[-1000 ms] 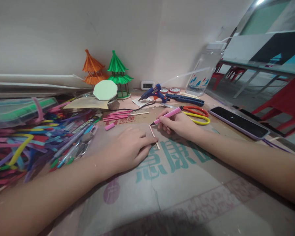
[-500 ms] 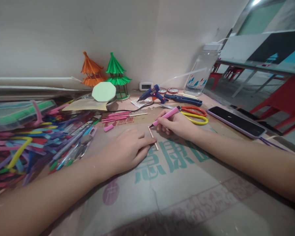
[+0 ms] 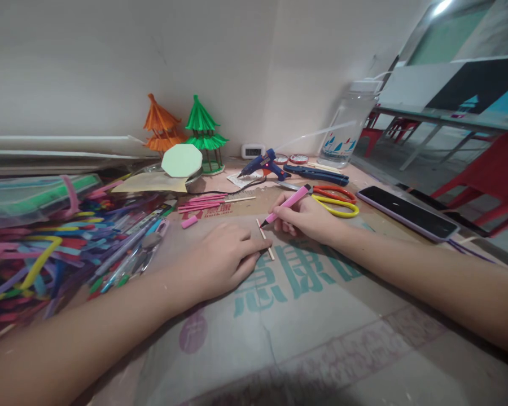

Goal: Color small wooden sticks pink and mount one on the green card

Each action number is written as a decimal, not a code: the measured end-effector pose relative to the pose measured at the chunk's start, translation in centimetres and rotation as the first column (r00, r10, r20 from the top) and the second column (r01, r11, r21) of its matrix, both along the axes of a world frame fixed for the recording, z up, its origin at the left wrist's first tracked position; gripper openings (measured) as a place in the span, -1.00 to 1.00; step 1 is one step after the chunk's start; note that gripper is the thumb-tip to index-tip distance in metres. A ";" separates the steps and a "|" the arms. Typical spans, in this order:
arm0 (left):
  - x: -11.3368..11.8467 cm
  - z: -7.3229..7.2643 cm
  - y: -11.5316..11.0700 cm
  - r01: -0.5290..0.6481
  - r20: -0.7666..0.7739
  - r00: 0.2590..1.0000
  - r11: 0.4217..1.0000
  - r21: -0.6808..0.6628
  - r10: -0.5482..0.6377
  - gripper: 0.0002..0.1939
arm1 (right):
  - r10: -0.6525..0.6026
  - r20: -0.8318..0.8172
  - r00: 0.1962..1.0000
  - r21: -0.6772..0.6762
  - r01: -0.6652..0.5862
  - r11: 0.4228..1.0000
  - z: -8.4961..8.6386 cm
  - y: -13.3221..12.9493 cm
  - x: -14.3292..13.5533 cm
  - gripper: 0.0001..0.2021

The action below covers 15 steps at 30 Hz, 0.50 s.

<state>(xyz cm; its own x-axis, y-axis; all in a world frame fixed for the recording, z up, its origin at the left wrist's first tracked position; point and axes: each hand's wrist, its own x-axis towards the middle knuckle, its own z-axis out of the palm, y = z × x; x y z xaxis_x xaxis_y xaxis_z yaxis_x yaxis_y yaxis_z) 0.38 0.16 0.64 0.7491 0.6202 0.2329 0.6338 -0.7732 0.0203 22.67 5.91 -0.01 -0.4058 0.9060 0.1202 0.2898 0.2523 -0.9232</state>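
Printed sheet spreads wide, near — coloured strips crowd its left edge.
Right hand grips a pink marker; left hand — half open — touches a thin stick.

Dim, greyish light; white glare upper right; dark shadow bottom centre; stretched edges

Pinkish counter, printed sheet at near side, coloured strips heaped left, phone lying right, clear bottle far right, white clock far centre
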 end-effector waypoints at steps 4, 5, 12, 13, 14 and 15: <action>0.0 -0.2 0.1 -0.008 -0.010 1.000 1.000 -0.010 0.007 -0.64 | -0.030 -0.016 0.999 0.032 0.030 0.999 -0.6 0.4 0.1 -0.84; 0.0 -0.3 0.1 -0.014 -0.012 1.000 1.000 -0.014 0.014 -0.64 | -0.034 -0.017 0.999 0.039 0.035 0.999 -0.7 0.5 0.1 -0.84; -0.3 -0.9 0.3 0.012 0.034 0.999 1.000 -0.011 -0.011 -0.65 | -0.024 -0.065 0.998 0.057 0.028 0.998 -1.1 0.8 0.2 -0.82; -0.3 -0.9 0.3 0.014 0.036 0.999 1.000 -0.011 -0.013 -0.65 | -0.031 -0.064 0.997 0.052 0.034 0.998 -1.0 0.8 0.2 -0.83; -0.3 -0.8 0.3 0.016 0.035 0.999 1.000 -0.012 -0.016 -0.65 | -0.038 -0.057 0.998 0.047 0.041 0.998 -0.9 0.8 0.2 -0.83; -0.3 -0.8 0.3 0.019 0.037 0.999 1.000 -0.011 -0.019 -0.65 | -0.047 -0.049 0.998 0.042 0.049 0.998 -0.8 0.7 0.1 -0.84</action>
